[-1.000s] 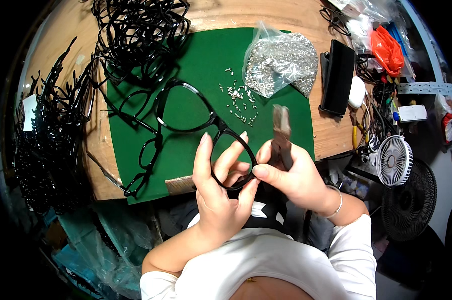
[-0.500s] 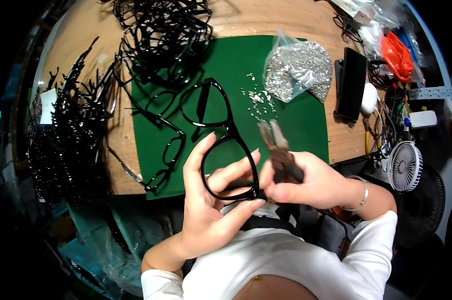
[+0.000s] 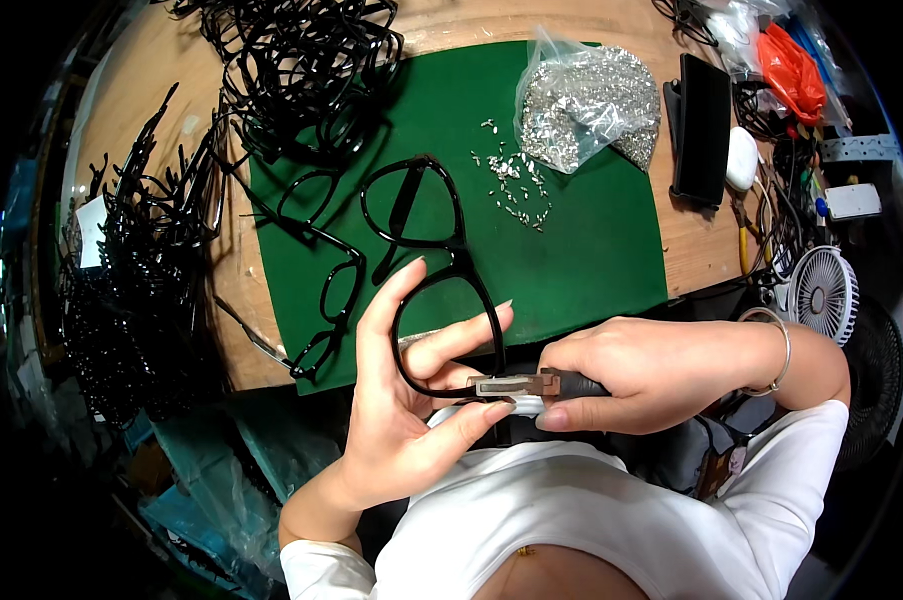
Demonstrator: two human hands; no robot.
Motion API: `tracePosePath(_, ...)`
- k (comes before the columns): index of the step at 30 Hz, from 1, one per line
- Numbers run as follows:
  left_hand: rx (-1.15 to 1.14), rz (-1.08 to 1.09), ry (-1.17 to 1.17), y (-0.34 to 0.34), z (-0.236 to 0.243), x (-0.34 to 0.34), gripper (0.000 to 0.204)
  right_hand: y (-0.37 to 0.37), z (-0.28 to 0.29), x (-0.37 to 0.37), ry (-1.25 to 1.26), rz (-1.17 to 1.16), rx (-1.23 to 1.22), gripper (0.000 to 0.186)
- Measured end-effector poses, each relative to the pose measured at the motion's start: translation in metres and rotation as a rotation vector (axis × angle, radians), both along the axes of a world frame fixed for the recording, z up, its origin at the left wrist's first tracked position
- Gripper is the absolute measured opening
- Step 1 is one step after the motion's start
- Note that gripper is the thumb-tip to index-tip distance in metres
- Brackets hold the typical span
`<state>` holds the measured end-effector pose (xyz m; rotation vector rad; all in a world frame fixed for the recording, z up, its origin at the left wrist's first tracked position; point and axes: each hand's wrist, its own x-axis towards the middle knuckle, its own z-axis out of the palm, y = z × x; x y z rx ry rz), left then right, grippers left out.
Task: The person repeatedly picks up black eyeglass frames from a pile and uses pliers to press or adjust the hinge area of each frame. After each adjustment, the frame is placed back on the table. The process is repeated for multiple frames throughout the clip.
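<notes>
A black eyeglass frame point(image 3: 460, 262) is in my left hand point(image 3: 397, 430), turned so its two rims run away from me. My fingers pass behind and through the near rim, and the thumb presses at its near end. My right hand point(image 3: 652, 372) is wrapped round the dark handles of a pair of pliers point(image 3: 517, 385). The jaws lie sideways at the near end of the frame, just above my left thumb. Whether they grip anything there is hidden. Small silvery pieces point(image 3: 517, 188) lie scattered on the green mat point(image 3: 572, 260) beyond the hands.
A clear bag of silvery pieces point(image 3: 582, 110) lies at the mat's far right. Piles of black eyeglass frames point(image 3: 292, 80) and black temples point(image 3: 137, 310) fill the left. Another frame point(image 3: 342, 290) rests on the mat. A black phone point(image 3: 702, 130), cables and a white fan point(image 3: 824, 290) stand right.
The pliers have swung from the scattered silvery pieces down and left to the frame's near end. My right hand has moved nearer to me. My left hand still holds the frame.
</notes>
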<state>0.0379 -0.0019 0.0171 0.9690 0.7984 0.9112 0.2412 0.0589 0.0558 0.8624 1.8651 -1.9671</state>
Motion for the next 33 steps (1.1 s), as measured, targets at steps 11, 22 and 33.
tracePosePath(11,-0.102,0.022,0.019,0.005,0.001,0.011,0.084,-0.008,-0.012,0.005,-0.094,-0.081,0.175,0.041)
tracePosePath(22,-0.045,-0.025,-0.042,-0.014,-0.02,0.003,0.081,-0.021,-0.078,0.032,-0.065,-0.374,0.646,0.026)
tracePosePath(33,-0.432,0.011,-0.217,-0.029,-0.006,-0.001,0.074,0.018,-0.111,0.017,-0.205,-0.453,1.02,0.016)
